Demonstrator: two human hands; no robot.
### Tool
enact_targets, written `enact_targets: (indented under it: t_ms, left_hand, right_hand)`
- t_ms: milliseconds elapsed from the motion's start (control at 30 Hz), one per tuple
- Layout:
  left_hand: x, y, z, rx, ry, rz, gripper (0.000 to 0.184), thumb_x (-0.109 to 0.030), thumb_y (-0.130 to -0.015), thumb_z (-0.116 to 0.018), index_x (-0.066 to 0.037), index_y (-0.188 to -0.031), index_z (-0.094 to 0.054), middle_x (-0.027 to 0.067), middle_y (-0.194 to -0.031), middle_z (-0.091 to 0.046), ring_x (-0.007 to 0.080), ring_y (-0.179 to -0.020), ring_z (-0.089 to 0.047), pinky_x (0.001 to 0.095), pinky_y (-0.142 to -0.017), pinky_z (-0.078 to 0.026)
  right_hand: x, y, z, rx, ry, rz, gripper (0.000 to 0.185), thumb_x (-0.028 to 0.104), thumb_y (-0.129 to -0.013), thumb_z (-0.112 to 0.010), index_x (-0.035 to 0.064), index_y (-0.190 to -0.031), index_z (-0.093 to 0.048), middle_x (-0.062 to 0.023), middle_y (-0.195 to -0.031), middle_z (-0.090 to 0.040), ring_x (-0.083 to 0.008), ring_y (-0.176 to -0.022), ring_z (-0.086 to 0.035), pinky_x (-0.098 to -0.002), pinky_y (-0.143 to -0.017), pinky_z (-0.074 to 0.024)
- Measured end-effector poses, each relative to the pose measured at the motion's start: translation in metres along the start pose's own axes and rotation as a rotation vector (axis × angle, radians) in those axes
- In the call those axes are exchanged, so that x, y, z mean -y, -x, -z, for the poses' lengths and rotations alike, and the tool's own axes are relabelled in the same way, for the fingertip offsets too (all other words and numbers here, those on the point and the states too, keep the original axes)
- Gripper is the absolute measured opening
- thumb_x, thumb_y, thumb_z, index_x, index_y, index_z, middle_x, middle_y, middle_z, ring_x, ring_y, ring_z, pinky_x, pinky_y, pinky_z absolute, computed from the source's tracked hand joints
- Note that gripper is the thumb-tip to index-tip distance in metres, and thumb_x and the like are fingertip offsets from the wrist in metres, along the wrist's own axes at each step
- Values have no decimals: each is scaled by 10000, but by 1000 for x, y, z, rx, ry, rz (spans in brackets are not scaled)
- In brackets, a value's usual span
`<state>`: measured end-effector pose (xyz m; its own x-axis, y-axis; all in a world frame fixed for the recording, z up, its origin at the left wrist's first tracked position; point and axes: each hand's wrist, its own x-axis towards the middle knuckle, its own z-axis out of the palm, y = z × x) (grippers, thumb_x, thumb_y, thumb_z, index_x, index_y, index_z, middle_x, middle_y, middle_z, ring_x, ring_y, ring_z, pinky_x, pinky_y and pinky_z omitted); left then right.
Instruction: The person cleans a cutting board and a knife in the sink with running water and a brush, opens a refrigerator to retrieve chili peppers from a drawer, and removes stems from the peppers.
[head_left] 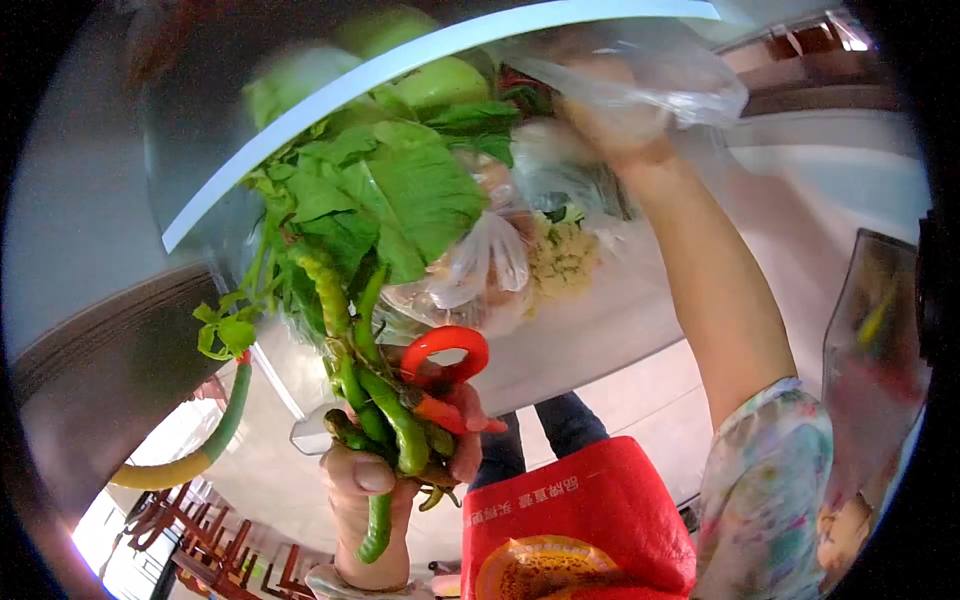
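Note:
My left hand [365, 485] is closed around a bunch of green chili peppers [405, 430] and a curled red chili pepper [470, 345], at the lower middle. Just above it, leafy greens [400, 190] spill over, their stems hanging at the left. My right arm stretches up, and my right hand [625, 115] is inside or behind a clear plastic bag [690, 80]; its fingers are blurred and hidden. Dark red produce shows near those fingers. Below the greens lies a knotted clear plastic bag [480, 265] with brownish contents.
A pale shelf edge [420, 60] curves across the top, with round green vegetables [440, 85] behind it. Yellowish chopped food [565, 255] sits in a bag at the middle. A red apron [580, 520] hangs at my front. Wooden chairs [215, 545] stand at the lower left.

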<state>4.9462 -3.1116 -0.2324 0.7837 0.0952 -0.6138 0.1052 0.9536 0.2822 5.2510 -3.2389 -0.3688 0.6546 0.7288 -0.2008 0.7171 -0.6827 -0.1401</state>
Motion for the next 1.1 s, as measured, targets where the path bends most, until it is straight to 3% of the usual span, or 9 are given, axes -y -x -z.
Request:
enact_targets:
  t_ms: [33,267,767,1100]
  left_hand:
    - [1,-1,2,64,82,-10,776,-247,-472,-686,26,-1167,-474,244,-904,-568,288,-587,-579,420,-798,-471]
    - [0,1,2,26,71,27,770,-226,-471,-683,29,-1165,-471,246,-914,-567,288,-607,-580,412,-794,-470]
    - [2,0,12,3,68,60,758,-179,-468,-677,35,-1162,-463,250,-935,-564,289,-648,-581,394,-785,-468]
    - [-6,5,12,22,116,146,750,-132,-459,-670,39,-1157,-456,252,-960,-559,289,-696,-579,374,-760,-464]
  right_hand:
    - [4,-7,-3,0,5,7,341,253,-813,-567,63,-1096,-565,-144,-1115,-574,-277,-1049,-536,-377,-887,-414]
    - [19,-41,-20,15,22,19,324,240,-807,-566,63,-1078,-574,-145,-1099,-580,-282,-1037,-542,-380,-875,-420]
    - [-22,-36,9,-33,78,-19,289,213,-795,-564,62,-1040,-592,-147,-1065,-593,-292,-1010,-555,-389,-848,-433]
    - [24,-130,-4,-33,88,36,267,194,-786,-563,62,-1014,-605,-149,-1042,-602,-299,-992,-564,-394,-830,-442]
